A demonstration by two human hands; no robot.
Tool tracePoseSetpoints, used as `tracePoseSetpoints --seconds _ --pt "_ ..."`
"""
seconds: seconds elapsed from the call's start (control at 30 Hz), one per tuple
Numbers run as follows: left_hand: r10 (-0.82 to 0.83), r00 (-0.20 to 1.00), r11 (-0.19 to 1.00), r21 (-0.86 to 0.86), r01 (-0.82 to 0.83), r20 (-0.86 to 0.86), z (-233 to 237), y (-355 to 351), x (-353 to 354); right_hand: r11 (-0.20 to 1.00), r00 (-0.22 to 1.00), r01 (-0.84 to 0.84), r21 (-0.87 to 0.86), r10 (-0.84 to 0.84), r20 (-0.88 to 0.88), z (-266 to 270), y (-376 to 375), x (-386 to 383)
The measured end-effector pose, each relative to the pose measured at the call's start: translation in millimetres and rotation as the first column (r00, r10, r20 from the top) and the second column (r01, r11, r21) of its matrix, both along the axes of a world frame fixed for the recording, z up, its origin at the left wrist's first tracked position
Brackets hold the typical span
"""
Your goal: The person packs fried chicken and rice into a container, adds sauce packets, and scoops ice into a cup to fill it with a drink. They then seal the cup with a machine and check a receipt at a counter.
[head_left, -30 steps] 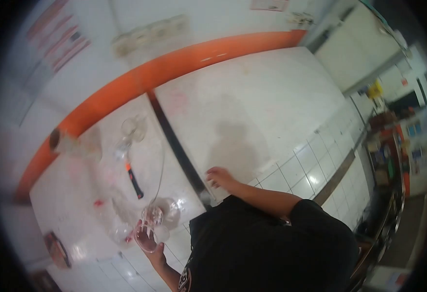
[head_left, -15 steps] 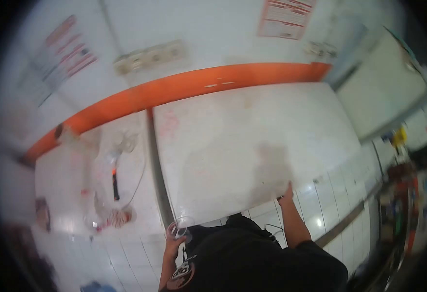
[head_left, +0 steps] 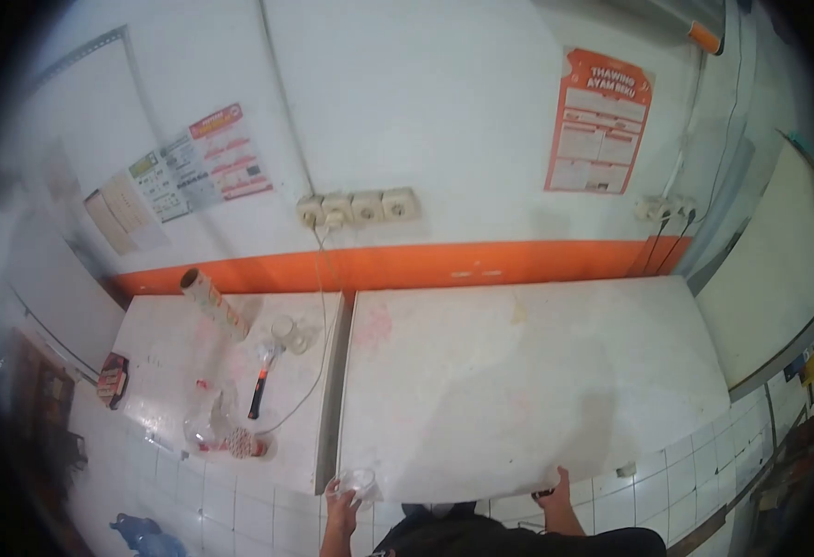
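Observation:
My left hand [head_left: 341, 502] is closed around a clear plastic cup or container [head_left: 361, 484] at the front left corner of the larger white table [head_left: 481, 390]. At that table's front edge, my right hand [head_left: 555, 497] has its fingers curled near a small dark object [head_left: 542, 493], too small to make out. On the smaller white table [head_left: 286, 446] at the left lie a hammer-like tool with a black and orange handle [head_left: 258, 394], a clear glass [head_left: 284, 328], a patterned round item [head_left: 242, 443] and a crumpled clear plastic bag [head_left: 208, 420].
A cardboard roll [head_left: 217, 304] stands tilted at the back left, near a red box [head_left: 112, 380]. A white cord runs down from the wall sockets [head_left: 367, 208]. A narrow gap separates the tables. A blue bundle [head_left: 147, 536] is on the tiled floor.
The view has tilted up, showing more wall and shifting the tables and hands lower in the frame. The clear item is still in my left hand.

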State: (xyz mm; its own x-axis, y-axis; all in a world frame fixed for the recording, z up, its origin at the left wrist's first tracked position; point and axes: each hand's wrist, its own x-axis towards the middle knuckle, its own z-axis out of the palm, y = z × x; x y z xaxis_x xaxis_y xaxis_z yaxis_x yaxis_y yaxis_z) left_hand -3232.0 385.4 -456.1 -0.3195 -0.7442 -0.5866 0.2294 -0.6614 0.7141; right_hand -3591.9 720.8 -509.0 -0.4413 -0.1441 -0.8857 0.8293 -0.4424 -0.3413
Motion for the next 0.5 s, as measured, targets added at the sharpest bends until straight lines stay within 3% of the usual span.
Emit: tracePoseSetpoints --seconds 0.1,0.2,0.27,0.33,0.4,0.47,0.5 --pt "-0.020 0.999 0.999 -0.039 0.018 -0.045 16 -1 -3 1.000 1.000 -0.008 0.002 0.008 -0.016 -4 3 -6" --pt "-0.033 0.999 0.996 -0.083 0.032 -0.011 44 -3 1 0.999 0.999 0.020 0.029 -0.021 0.033 41 -3 -4" --pt "-0.027 1.000 0.998 -0.056 0.026 -0.012 68 0 9 1.000 0.999 -0.008 -0.009 0.008 -0.045 63 6 -4" --pt "-0.051 0.996 0.985 -0.171 0.038 -0.070 113 -1 11 0.999 0.973 -0.051 -0.007 0.048 -0.226 123 -4 -2" --pt "-0.039 0.998 0.990 -0.136 0.033 -0.043 177 -2 -1 0.993 0.910 -0.102 -0.061 0.068 -0.408 169 -9 -5" --pt "-0.168 0.986 0.893 -0.422 0.157 0.013 217 -6 -8 0.992 0.812 -0.105 -0.065 0.048 -0.582 214 -15 -9" --pt "-0.197 0.980 0.895 -0.402 0.191 0.026 239 -7 -15 0.993 0.750 -0.104 -0.051 0.045 -0.660 242 -24 -13"
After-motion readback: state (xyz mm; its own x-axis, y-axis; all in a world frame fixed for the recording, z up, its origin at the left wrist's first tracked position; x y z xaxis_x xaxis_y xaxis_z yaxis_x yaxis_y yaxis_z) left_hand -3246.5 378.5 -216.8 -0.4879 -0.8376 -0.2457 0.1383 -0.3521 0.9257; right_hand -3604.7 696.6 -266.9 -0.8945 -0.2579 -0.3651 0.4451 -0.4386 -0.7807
